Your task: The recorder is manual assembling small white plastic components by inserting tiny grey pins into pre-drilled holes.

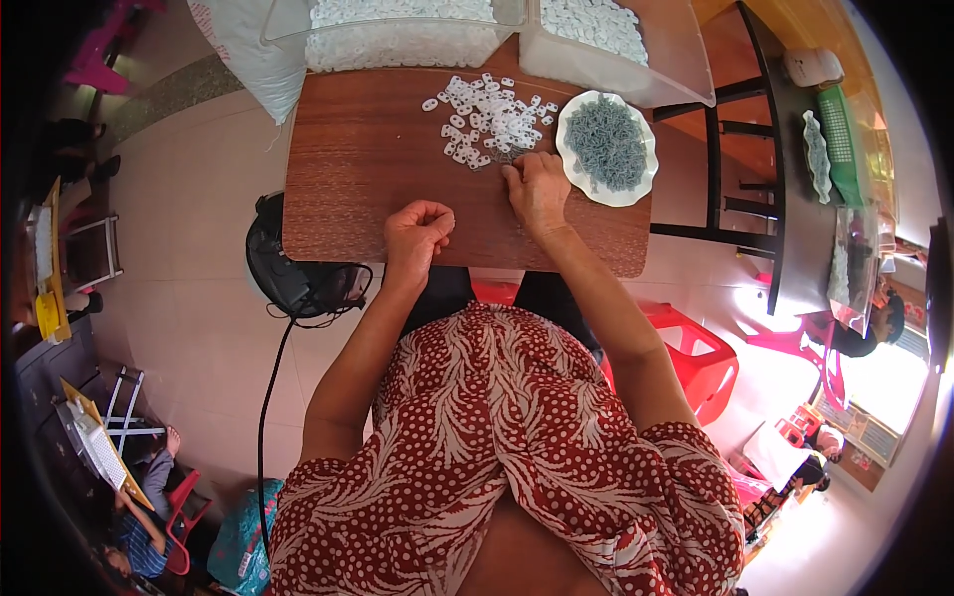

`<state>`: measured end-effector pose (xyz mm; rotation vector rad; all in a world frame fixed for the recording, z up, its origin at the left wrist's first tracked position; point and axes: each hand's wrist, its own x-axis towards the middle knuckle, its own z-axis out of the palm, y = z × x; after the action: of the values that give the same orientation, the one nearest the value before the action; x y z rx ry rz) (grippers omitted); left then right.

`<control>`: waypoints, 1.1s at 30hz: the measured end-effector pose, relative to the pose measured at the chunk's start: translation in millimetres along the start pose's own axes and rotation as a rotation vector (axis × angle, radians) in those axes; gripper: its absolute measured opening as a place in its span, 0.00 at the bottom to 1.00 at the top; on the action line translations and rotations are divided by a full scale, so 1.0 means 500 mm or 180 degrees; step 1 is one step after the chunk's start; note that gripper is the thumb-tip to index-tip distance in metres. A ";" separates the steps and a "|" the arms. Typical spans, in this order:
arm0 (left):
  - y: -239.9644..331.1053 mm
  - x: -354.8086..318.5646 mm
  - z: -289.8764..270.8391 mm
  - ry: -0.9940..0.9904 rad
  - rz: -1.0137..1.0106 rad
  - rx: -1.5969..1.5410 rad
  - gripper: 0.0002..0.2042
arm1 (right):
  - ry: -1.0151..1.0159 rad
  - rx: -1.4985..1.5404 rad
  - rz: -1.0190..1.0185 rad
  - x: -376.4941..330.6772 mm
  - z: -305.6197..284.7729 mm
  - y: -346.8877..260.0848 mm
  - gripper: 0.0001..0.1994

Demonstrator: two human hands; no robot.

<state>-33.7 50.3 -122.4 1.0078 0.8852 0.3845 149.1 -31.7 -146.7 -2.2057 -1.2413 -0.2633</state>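
Note:
I sit at a small brown wooden table (358, 169). My left hand (417, 233) rests near its front edge with the fingers curled in; whether it holds something small I cannot tell. My right hand (537, 189) lies palm down, its fingertips at the near edge of a loose pile of small white plastic pieces (489, 119). Just right of that hand stands a white scalloped plate (571, 114) heaped with small grey metal parts (606, 144).
Two clear plastic tubs (686, 79) of white pieces stand at the table's far edge, with a white sack (253, 55) to the left. A black fan with a cord (288, 268) sits on the floor at left. Red plastic chairs (706, 358) and a dark table (795, 199) stand right.

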 end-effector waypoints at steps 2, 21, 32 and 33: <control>0.003 -0.001 0.000 0.0028 -0.0011 0.0003 0.02 | -0.0065 -0.0177 -0.0034 0.000 0.009 0.005 0.07; -0.003 0.009 0.003 0.0020 -0.0075 -0.0001 0.01 | -0.0168 0.0011 -0.0053 0.001 0.004 0.005 0.05; -0.006 0.010 0.001 0.0007 -0.0053 0.0006 0.02 | -0.0221 -0.0036 -0.0540 0.001 -0.001 -0.019 0.05; -0.006 0.010 0.000 -0.0001 -0.0029 -0.0019 0.02 | -0.0219 -0.0034 -0.0539 0.003 0.001 -0.018 0.05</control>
<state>-30.9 51.9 -127.0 0.9979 0.8876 0.3790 142.4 -26.9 -142.9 -2.1370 -1.4703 -0.2633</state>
